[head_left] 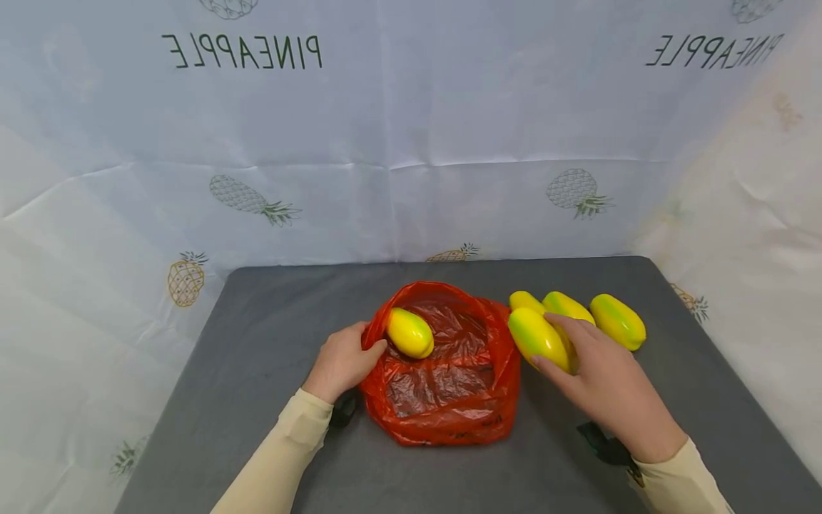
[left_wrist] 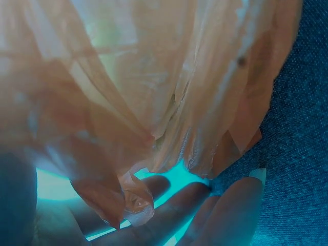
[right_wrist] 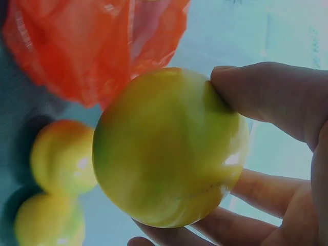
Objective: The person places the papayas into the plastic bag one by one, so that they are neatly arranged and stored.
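Observation:
A red plastic bag [head_left: 443, 389] stands with its mouth open on the grey table. My left hand [head_left: 347, 360] pinches the bag's left rim, thumb on the inner side. Inside the bag, near that hand, lies one yellow-green mango [head_left: 411, 333]. My right hand [head_left: 610, 378] grips another mango [head_left: 538, 337] just right of the bag, thumb and fingers around it. The right wrist view shows this held mango [right_wrist: 169, 148] raised before the bag [right_wrist: 77, 46]. Thin, crumpled bag film [left_wrist: 128, 77] fills most of the left wrist view, with fingers below it.
Behind my right hand, more mangoes [head_left: 618, 321] lie on the grey table [head_left: 270, 307], partly hidden by the hand and held mango. A white cloth [head_left: 385, 121] printed with pineapples hangs behind the table and along both sides.

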### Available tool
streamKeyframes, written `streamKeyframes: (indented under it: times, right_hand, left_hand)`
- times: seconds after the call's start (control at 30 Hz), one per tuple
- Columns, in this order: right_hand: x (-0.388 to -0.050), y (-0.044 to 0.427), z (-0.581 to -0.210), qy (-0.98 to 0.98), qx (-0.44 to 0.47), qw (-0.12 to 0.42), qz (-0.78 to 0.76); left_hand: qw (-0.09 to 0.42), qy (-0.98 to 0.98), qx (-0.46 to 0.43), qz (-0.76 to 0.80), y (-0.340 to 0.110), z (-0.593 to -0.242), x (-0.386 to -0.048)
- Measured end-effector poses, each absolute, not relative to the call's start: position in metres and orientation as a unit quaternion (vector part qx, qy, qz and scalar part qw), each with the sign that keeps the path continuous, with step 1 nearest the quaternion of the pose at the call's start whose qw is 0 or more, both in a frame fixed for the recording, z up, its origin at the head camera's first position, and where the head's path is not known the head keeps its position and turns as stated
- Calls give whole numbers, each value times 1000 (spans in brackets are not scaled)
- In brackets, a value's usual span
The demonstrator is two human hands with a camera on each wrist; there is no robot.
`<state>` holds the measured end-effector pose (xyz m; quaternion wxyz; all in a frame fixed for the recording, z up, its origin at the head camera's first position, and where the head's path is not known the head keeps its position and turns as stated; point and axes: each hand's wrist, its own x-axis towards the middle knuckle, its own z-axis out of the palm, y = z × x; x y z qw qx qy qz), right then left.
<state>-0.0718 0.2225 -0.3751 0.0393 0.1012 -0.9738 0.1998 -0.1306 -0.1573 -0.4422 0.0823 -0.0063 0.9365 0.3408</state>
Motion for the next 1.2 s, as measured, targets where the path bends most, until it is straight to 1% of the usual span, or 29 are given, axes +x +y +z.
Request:
streamKeyframes:
  times: [0.2,0.4,0.8,1.2]
  right_hand:
    - [-82,202,-367,-971,119,26,207]
    - [-91,177,-368,-961,149,33,230]
    - [-95,119,-379,-943,200,28,266]
    - [-89,89,-402,-942,218,-3,256]
  left_hand:
    - [80,935,-7,346,-157,-442,-130]
    - [75,934,-3,349,-156,-442,-129]
    - [55,932,1,357,-156,-442,-132]
    - [38,932,1,361,-156,-441,-130]
